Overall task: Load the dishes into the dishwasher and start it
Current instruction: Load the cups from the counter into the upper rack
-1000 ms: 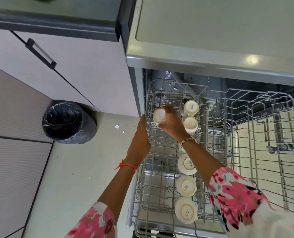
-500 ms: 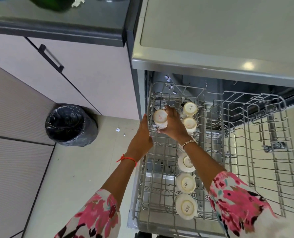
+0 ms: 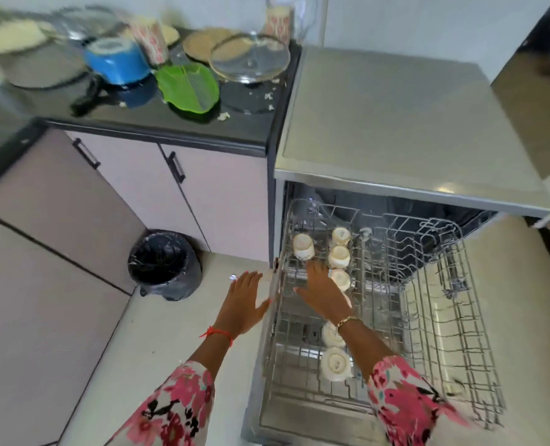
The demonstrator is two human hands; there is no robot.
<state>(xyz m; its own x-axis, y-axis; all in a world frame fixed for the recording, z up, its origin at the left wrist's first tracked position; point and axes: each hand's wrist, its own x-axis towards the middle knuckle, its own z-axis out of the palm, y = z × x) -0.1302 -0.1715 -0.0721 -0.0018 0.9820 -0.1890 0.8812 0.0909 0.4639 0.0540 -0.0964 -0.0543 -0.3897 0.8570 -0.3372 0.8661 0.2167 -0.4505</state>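
The rack (image 3: 453,317) is standing pulled out of the dishwasher (image 3: 395,123), and everything here is being placed from it. The left grip (image 3: 243,304) is hovering just outside the rack's left rim, above the floor, fingers straight and spread, holding nothing. Whether its thumb is touching the rim I cannot tell. The right grip (image 3: 323,294) is reaching over the rack's left part, fingers likewise spread and flat, holding nothing, its fingertips pointing at a lone cup (image 3: 303,246). That cup is sitting upside down in the rack's far left corner, apart from the hand. Just right of it, a row of cups (image 3: 339,256) is running from the rack's back toward its front, all bottoms up, the right wrist hiding part of the row. The rack's right part is showing only wire. Left of the rack, a bin (image 3: 164,265) is standing on the floor. Behind and left of the rack, a desk (image 3: 157,123) is carrying a blue pot (image 3: 117,61), a green plate (image 3: 186,88) and a glass lid (image 3: 249,57).
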